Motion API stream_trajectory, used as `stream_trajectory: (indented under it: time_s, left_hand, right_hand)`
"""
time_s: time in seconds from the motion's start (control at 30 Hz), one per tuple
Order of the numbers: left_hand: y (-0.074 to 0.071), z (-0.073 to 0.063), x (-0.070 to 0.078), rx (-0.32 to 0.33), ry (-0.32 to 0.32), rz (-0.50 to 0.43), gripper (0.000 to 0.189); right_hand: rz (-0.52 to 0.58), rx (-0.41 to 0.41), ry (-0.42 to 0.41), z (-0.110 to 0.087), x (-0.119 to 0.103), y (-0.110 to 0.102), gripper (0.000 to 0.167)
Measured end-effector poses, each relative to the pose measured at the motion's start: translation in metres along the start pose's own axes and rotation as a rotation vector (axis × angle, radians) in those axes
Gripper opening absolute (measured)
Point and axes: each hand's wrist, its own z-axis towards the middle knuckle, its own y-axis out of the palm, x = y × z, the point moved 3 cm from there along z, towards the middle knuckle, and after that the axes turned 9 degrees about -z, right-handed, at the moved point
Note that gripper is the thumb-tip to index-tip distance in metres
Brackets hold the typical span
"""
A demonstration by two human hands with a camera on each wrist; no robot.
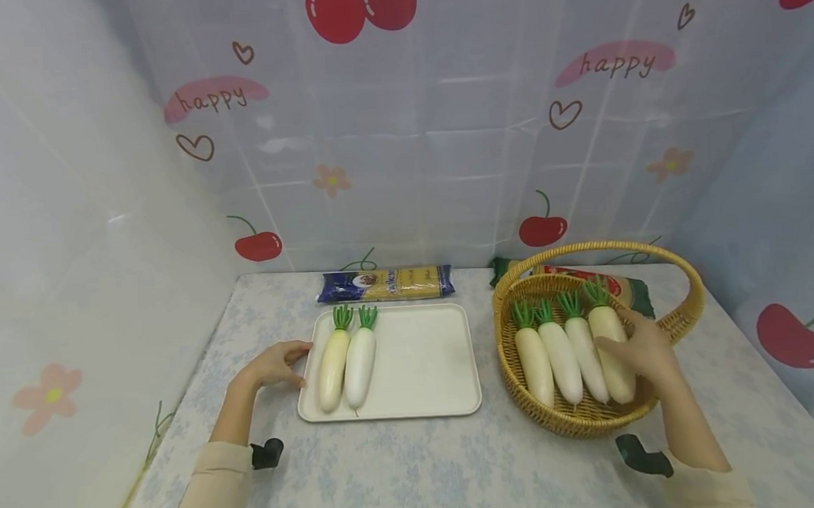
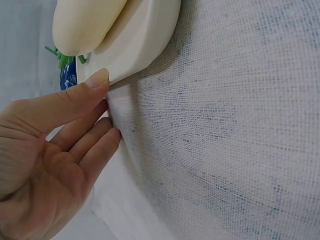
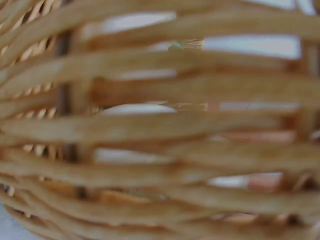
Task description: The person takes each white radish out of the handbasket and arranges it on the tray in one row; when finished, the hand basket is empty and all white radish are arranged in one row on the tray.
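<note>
My left hand [image 1: 276,366] is at the left edge of a white tray [image 1: 422,360]. In the left wrist view its thumb [image 2: 98,79] touches the tray's rim, and the other fingers rest lower, against the tablecloth. Two white radishes [image 1: 334,370] with green tops lie side by side on the tray's left part. Several more radishes [image 1: 560,362] lie in a wicker basket [image 1: 575,428] with a tall handle. My right hand [image 1: 643,349] reaches into the basket and grips the rightmost radish [image 1: 612,351], thumb across its front. Basket weave [image 3: 150,130] hides that hand's grip in the right wrist view.
Behind the tray lies a blue and yellow packet [image 1: 388,284]. A green and red packet [image 1: 640,295] lies behind the basket, partly hidden by it. The basket's handle [image 1: 607,246] arches over its back and right side. A printed curtain [image 1: 401,147] hangs at the table's back.
</note>
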Motion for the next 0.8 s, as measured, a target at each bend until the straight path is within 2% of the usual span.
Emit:
stream_trajectory:
  time_s: [0.1, 0.27, 0.47, 0.8]
  left_hand:
    - [0.0, 0.0, 0.0, 0.002, -0.001, 0.002, 0.081]
    - [0.0, 0.0, 0.0, 0.002, 0.001, 0.003, 0.081]
    - [0.0, 0.0, 0.0, 0.0, 0.002, 0.002, 0.082]
    - [0.0, 0.0, 0.0, -0.001, 0.004, 0.012, 0.082]
  right_hand:
    - [0.104, -0.008, 0.016, -0.003, -0.003, -0.003, 0.081]
    - [0.267, -0.075, 0.076, -0.007, -0.008, -0.008, 0.087]
    - [0.358, -0.137, 0.116, -0.019, -0.02, -0.011, 0.092]
    - [0.44, -0.163, 0.059, -0.04, -0.046, -0.006, 0.082]
